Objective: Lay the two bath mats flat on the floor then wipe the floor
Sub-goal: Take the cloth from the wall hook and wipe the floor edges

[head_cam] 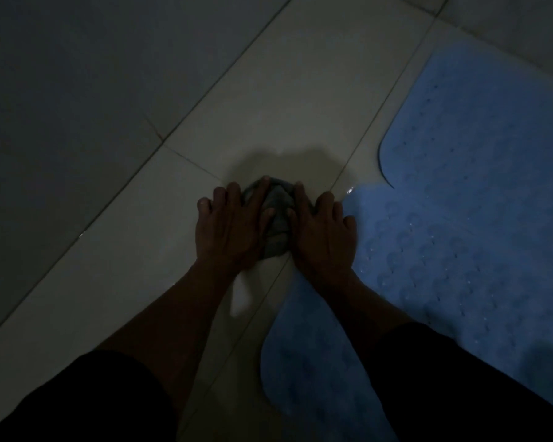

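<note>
Two light blue bath mats lie flat on the tiled floor [284, 100]. The far mat [492, 129] reaches to the upper right. The near mat [444, 266] spreads from the centre to the bottom right and meets the far one. A bunched grey cloth [276, 215] sits on the tile just left of the near mat. My left hand [230, 231] presses on its left side with fingers spread. My right hand [323, 234] presses on its right side, its outer edge at the near mat's edge. The cloth's middle shows between the hands.
The room is dim. Large pale tiles with dark grout lines cover the floor, darker at the upper left. Small wet glints show on the tile near the mats' junction [350, 189]. My dark-clothed legs fill the bottom left [77, 403] and the bottom right [460, 393].
</note>
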{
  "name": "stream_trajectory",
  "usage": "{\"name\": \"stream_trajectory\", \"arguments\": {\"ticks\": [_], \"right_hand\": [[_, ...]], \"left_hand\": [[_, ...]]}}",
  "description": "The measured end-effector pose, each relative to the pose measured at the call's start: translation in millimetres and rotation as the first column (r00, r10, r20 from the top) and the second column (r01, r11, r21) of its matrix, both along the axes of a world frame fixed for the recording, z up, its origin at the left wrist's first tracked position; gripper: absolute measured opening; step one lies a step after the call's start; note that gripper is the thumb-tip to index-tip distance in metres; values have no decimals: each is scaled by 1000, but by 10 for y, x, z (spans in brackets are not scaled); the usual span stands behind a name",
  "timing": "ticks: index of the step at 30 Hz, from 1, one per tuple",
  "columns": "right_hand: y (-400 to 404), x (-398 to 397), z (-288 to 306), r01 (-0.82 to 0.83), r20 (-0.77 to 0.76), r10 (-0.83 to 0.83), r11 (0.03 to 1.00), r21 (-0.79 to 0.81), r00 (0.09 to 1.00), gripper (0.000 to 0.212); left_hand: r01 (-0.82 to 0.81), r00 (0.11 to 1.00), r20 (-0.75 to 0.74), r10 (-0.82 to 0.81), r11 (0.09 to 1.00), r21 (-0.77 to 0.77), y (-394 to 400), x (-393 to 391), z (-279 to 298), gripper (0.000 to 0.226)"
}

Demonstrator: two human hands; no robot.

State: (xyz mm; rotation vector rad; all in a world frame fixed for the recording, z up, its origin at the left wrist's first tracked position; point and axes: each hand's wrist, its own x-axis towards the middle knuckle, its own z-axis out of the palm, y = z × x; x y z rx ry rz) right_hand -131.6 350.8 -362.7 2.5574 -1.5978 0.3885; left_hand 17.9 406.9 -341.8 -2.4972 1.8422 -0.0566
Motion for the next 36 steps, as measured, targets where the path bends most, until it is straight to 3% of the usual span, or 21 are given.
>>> {"name": "stream_trajectory", "arguments": {"ticks": [10, 15, 27, 31, 36], "right_hand": [[-623, -87, 17, 42, -24, -43, 997, -64, 999, 45], [-937, -123, 25, 78, -20, -78, 997, -11, 997, 46], [-1618, -153, 50, 112, 20, -116, 986, 126, 993, 54], [-1787, -114, 82, 162, 34, -170, 974, 158, 985, 47], [-1970, -35, 254, 186, 159, -250, 923, 337, 955, 66]], "left_hand": [[-14, 999, -45, 15, 1000, 9, -641, -128, 27, 56], [-20, 997, -71, 20, 1000, 7, -963, -206, 37, 57], [-47, 999, 25, 46, 997, 59, -1720, -417, 80, 59], [-77, 997, 26, 74, 990, 118, -1933, -455, 121, 62], [-63, 998, 29, 59, 984, 169, -2158, -432, 191, 58]]}}
